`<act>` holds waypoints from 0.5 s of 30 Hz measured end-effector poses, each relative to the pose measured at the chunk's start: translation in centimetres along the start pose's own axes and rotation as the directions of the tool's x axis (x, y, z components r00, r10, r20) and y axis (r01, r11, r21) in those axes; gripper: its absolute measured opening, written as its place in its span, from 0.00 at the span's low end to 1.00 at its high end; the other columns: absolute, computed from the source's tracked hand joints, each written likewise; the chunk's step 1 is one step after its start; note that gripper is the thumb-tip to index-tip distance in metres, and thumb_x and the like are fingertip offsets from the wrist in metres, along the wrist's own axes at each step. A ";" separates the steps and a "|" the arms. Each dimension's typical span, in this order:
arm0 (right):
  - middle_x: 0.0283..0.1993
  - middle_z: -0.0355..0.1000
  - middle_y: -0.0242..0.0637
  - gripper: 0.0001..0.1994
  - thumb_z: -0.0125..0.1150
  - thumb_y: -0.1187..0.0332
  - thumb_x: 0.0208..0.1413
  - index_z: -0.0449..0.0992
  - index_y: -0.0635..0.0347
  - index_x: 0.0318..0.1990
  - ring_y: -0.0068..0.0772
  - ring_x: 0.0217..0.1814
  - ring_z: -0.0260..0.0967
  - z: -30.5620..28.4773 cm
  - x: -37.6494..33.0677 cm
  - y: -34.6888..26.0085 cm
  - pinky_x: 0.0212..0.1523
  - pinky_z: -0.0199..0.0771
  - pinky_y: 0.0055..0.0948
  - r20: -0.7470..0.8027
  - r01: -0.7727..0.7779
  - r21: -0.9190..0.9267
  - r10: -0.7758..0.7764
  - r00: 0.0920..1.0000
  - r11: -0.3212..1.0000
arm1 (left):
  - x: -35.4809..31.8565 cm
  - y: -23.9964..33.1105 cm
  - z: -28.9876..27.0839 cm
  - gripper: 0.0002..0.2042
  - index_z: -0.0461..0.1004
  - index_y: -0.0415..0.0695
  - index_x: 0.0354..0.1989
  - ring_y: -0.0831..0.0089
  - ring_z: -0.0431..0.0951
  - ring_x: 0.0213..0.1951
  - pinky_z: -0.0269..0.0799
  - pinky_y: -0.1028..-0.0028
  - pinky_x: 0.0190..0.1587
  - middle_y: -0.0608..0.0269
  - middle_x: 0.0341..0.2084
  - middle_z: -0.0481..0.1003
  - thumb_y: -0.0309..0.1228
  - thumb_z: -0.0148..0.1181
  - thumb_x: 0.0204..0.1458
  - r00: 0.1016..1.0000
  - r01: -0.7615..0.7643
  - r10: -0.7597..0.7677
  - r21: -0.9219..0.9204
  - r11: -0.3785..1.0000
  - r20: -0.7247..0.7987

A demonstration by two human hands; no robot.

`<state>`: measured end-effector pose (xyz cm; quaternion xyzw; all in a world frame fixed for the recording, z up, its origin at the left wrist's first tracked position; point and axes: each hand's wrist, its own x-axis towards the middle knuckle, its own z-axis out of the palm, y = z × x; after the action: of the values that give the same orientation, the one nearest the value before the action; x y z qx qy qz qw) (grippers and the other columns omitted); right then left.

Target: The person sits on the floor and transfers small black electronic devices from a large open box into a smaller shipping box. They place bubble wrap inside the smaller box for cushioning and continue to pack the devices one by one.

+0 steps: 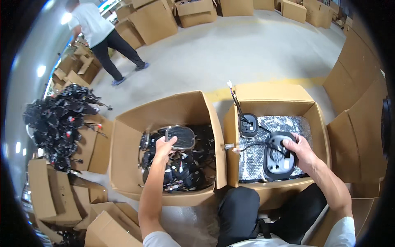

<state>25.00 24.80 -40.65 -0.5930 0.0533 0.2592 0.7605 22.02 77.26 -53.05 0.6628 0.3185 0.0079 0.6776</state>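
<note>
My left hand reaches into the left cardboard box and grips the edge of a dark, rounded part wrapped in clear film. Beneath it lie many tangled black parts with wires. Over the right cardboard box, my right hand is closed on the side of a black-and-grey oval housing, thumb on its face. A black cable runs from this housing to the left. A smaller black-and-grey housing is at the box's far left corner, its wires rising to a white connector.
Silvery bubble wrap lines the right box. A heap of black wired parts sits on cartons at the left. Tall cardboard stands at the right. Beyond, a person in a white shirt stands near stacked cartons.
</note>
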 end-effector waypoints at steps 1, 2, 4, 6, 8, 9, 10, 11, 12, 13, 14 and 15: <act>0.49 0.80 0.36 0.26 0.74 0.59 0.57 0.74 0.63 0.57 0.28 0.47 0.79 0.4 0.1 0.0 0.52 0.83 0.36 0.027 0.029 0.054 -0.030 0.999 0.998 | -4.3 3.1 -0.5 0.14 0.76 0.36 0.53 0.64 0.85 0.41 0.85 0.59 0.45 0.53 0.42 0.82 0.25 0.64 0.61 0.997 -0.074 0.073 -0.031 0.997 -0.029; 0.51 0.80 0.37 0.25 0.70 0.55 0.60 0.74 0.61 0.58 0.31 0.49 0.80 1.2 -0.1 -0.7 0.54 0.83 0.39 0.079 0.034 0.181 -0.049 0.996 0.983 | -7.6 4.6 -1.3 0.15 0.75 0.36 0.55 0.63 0.85 0.43 0.85 0.60 0.46 0.53 0.44 0.81 0.25 0.63 0.61 0.985 -0.170 0.164 -0.128 0.977 -0.060; 0.54 0.80 0.40 0.25 0.63 0.51 0.65 0.75 0.59 0.60 0.37 0.53 0.80 3.1 -0.4 -2.2 0.57 0.81 0.47 0.151 0.018 0.456 -0.097 0.984 0.890 | -14.4 7.1 -1.1 0.17 0.71 0.36 0.58 0.63 0.83 0.47 0.84 0.59 0.48 0.53 0.49 0.79 0.25 0.61 0.62 0.935 -0.352 0.326 -0.250 0.902 -0.142; 0.55 0.79 0.42 0.24 0.60 0.49 0.67 0.75 0.57 0.60 0.41 0.55 0.79 4.2 -1.7 -4.3 0.59 0.80 0.54 0.192 0.032 0.646 -0.204 0.960 0.763 | -20.6 9.5 3.8 0.21 0.63 0.39 0.65 0.62 0.82 0.49 0.86 0.57 0.46 0.53 0.54 0.75 0.27 0.59 0.65 0.903 -0.429 0.395 -0.365 0.826 -0.169; 0.54 0.79 0.39 0.25 0.64 0.50 0.64 0.74 0.58 0.60 0.38 0.55 0.78 6.6 -3.3 -5.2 0.60 0.79 0.50 0.203 0.059 0.596 -0.222 0.954 0.801 | -25.3 9.8 7.8 0.23 0.59 0.40 0.67 0.60 0.82 0.50 0.89 0.60 0.40 0.52 0.58 0.72 0.32 0.56 0.67 0.883 -0.466 0.446 -0.372 0.803 -0.144; 0.53 0.79 0.38 0.25 0.65 0.51 0.64 0.74 0.58 0.60 0.36 0.55 0.78 7.6 -4.2 -5.5 0.60 0.79 0.46 0.175 0.081 0.557 -0.212 0.961 0.827 | -27.3 10.0 10.9 0.23 0.58 0.41 0.68 0.59 0.81 0.51 0.88 0.57 0.43 0.52 0.60 0.71 0.33 0.55 0.69 0.874 -0.471 0.473 -0.425 0.773 -0.109; 0.53 0.79 0.37 0.26 0.67 0.52 0.63 0.74 0.60 0.60 0.34 0.55 0.78 7.9 -4.5 -5.0 0.61 0.77 0.40 0.164 0.183 0.503 -0.302 0.939 0.844 | -28.6 9.8 14.2 0.23 0.58 0.41 0.69 0.60 0.80 0.54 0.87 0.57 0.49 0.53 0.61 0.70 0.35 0.52 0.70 0.850 -0.464 0.527 -0.514 0.722 -0.027; 0.53 0.78 0.37 0.26 0.68 0.53 0.62 0.74 0.62 0.59 0.32 0.54 0.77 8.6 -4.2 -4.0 0.61 0.76 0.34 0.172 0.265 0.459 -0.378 0.910 0.848 | -29.9 9.1 17.1 0.22 0.57 0.42 0.70 0.62 0.76 0.59 0.79 0.59 0.59 0.55 0.61 0.70 0.38 0.47 0.72 0.840 -0.453 0.543 -0.567 0.688 -0.013; 0.53 0.77 0.37 0.26 0.69 0.55 0.62 0.72 0.64 0.60 0.27 0.54 0.76 9.0 -4.9 -3.6 0.59 0.76 0.32 0.173 0.268 0.446 -0.376 0.910 0.854 | -30.6 7.8 20.1 0.23 0.57 0.42 0.70 0.64 0.74 0.61 0.75 0.60 0.62 0.55 0.61 0.70 0.40 0.45 0.73 0.833 -0.449 0.553 -0.611 0.652 -0.021; 0.53 0.76 0.38 0.26 0.70 0.55 0.61 0.72 0.64 0.59 0.26 0.53 0.75 9.4 -5.2 -2.6 0.57 0.76 0.30 0.079 0.316 0.450 -0.389 0.918 0.835 | -31.0 6.4 22.6 0.24 0.57 0.42 0.71 0.65 0.72 0.63 0.70 0.62 0.66 0.54 0.62 0.70 0.43 0.42 0.74 0.834 -0.418 0.552 -0.667 0.617 -0.011; 0.52 0.75 0.38 0.26 0.71 0.55 0.60 0.72 0.64 0.58 0.26 0.51 0.74 9.2 -5.7 -2.0 0.55 0.76 0.29 0.013 0.359 0.422 -0.401 0.916 0.833 | -31.5 5.3 23.9 0.25 0.57 0.42 0.71 0.65 0.70 0.64 0.68 0.61 0.67 0.54 0.63 0.69 0.45 0.40 0.74 0.835 -0.394 0.550 -0.695 0.601 0.002; 0.50 0.75 0.36 0.24 0.72 0.57 0.60 0.73 0.63 0.56 0.25 0.50 0.73 8.3 -6.2 -1.9 0.54 0.76 0.29 -0.026 0.393 0.385 -0.416 0.909 0.835 | -32.0 4.4 25.4 0.26 0.57 0.43 0.72 0.64 0.69 0.65 0.65 0.61 0.68 0.54 0.64 0.68 0.47 0.38 0.74 0.833 -0.365 0.553 -0.729 0.579 0.022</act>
<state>18.67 30.14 -34.15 -0.4233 -0.0464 0.0945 0.8999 9.57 41.27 -37.64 0.4115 0.0201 0.2215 0.8839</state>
